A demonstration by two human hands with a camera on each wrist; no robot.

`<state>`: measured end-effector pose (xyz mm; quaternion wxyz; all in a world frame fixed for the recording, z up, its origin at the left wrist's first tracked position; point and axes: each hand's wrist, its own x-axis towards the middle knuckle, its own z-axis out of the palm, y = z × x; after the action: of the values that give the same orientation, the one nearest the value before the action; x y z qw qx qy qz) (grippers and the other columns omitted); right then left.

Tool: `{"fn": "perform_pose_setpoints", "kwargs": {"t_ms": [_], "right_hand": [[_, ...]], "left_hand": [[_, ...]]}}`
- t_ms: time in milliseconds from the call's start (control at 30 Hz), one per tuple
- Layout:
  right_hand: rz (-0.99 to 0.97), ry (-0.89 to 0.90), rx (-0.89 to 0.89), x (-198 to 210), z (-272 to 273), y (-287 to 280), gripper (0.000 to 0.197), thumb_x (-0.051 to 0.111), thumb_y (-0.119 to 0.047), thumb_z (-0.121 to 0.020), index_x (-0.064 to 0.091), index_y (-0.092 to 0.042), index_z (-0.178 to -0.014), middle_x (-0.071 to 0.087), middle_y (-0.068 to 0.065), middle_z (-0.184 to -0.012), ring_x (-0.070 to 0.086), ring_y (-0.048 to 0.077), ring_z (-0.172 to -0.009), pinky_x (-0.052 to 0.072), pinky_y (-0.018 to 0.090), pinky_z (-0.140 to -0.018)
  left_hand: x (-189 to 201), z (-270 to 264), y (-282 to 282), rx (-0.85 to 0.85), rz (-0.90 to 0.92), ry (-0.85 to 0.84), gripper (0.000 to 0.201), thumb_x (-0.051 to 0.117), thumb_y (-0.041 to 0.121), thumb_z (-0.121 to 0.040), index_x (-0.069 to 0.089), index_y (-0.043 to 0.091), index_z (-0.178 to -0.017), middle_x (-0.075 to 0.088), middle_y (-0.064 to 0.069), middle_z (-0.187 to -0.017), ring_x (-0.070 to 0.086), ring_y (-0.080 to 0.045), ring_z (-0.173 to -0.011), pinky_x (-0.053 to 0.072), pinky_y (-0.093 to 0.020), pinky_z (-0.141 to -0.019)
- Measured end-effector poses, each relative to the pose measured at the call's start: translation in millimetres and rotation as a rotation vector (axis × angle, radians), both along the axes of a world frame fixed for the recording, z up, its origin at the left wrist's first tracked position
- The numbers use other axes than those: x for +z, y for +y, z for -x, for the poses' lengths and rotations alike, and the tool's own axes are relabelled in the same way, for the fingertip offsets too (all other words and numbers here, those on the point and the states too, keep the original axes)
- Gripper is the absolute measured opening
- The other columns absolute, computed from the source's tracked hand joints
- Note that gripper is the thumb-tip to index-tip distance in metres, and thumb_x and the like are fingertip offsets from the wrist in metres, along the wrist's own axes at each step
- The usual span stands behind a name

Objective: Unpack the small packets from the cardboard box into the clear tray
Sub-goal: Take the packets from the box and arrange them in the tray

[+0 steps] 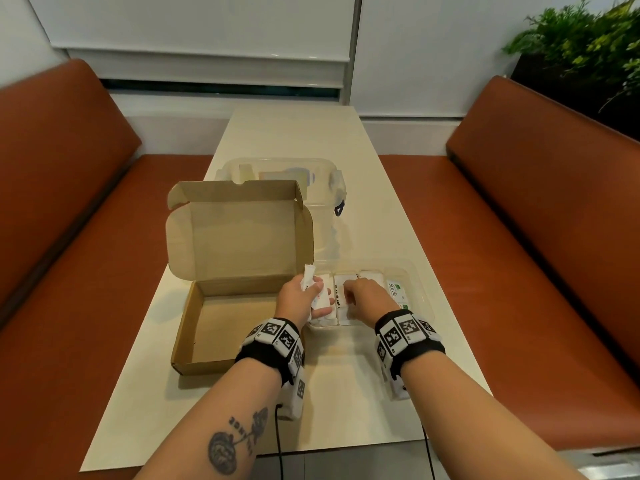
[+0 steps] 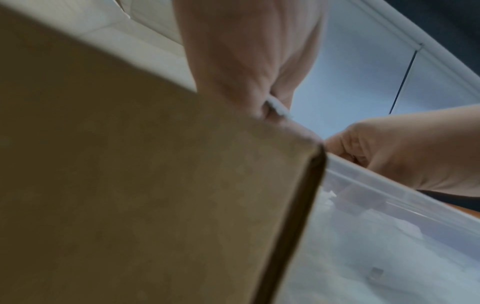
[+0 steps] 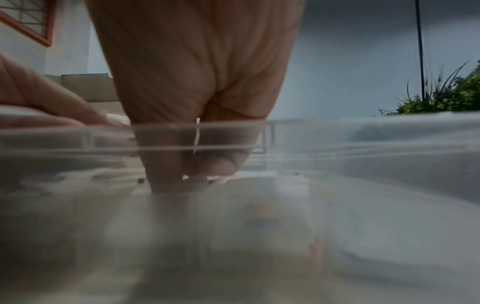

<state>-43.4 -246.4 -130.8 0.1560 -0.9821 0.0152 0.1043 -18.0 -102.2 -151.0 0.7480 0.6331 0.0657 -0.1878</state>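
Head view: my hands hide the near-left part of the tray point(image 1: 419, 289), so I cannot count the packets point(image 1: 341, 289) under them.
Left wrist view: blurred; the box point(image 2: 130, 185) wall fills most of it, and only a thin white edge of packet shows in my left hand point(image 2: 246, 61).
Right wrist view: I look through the tray's clear wall point(image 3: 363, 139), all hazy; the packets inside are pale smears.
Box: brown cardboard point(image 1: 221, 306), lid standing open, at the left on the desk point(image 1: 346, 393); its floor looks bare where I can see it, and the near corner is hidden by my left wrist.
Tray: clear plastic, touching or just beside the box's right side, I cannot tell which; it holds rows of white packets, one with green print that reads Stevia point(image 1: 394, 289).
Left hand: my left hand point(image 1: 299, 299) grips a small bunch of white packets point(image 1: 309, 276) over the tray's left end, one sticking up above the thumb.
Right hand: my right hand point(image 1: 363, 297), fingers curled down into the tray, pinches a thin white packet point(image 3: 197, 133) edge-on.
Behind: a clear tub point(image 1: 332, 181), partly hidden by the box lid.
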Motion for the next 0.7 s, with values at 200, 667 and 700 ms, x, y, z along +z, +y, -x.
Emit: {"fn": "perform_pose_setpoints", "kwargs": {"t_ms": [200,667,700], "right_hand": [[0.029,0.004,0.005,-9.5,3.7,-0.6,0.010,0.062,0.000,-0.079,0.063,-0.010,-0.079,0.064,0.011,-0.097,0.053,0.019,-0.079,0.042,0.023,-0.073],[-0.112,-0.083,-0.064,-9.1,5.1,-0.7,0.012,0.065,-0.009,-0.081,0.054,-0.013,-0.080,0.055,0.005,-0.087,0.048,0.017,-0.076,0.037,0.023,-0.067],[-0.185,-0.126,-0.094,-7.9,5.1,0.1,0.008,0.065,-0.014,-0.083,0.057,-0.011,-0.083,0.059,0.006,-0.086,0.050,0.016,-0.076,0.040,0.024,-0.067]], "left_hand": [[1.1,2.1,1.0,-0.008,-0.012,-0.013,0.005,0.054,0.004,-0.095,0.056,0.008,-0.093,0.063,-0.018,-0.093,0.068,-0.026,-0.073,0.059,-0.030,-0.055],[-1.1,-0.5,0.2,0.011,-0.012,0.028,0.021,0.049,0.015,-0.099,0.054,0.001,-0.113,0.063,-0.027,-0.109,0.069,-0.032,-0.085,0.058,-0.029,-0.051],[-1.5,-1.0,-0.1,0.020,-0.020,0.031,0.024,0.048,0.016,-0.099,0.054,0.000,-0.116,0.062,-0.027,-0.111,0.067,-0.036,-0.093,0.059,-0.031,-0.053]]}}
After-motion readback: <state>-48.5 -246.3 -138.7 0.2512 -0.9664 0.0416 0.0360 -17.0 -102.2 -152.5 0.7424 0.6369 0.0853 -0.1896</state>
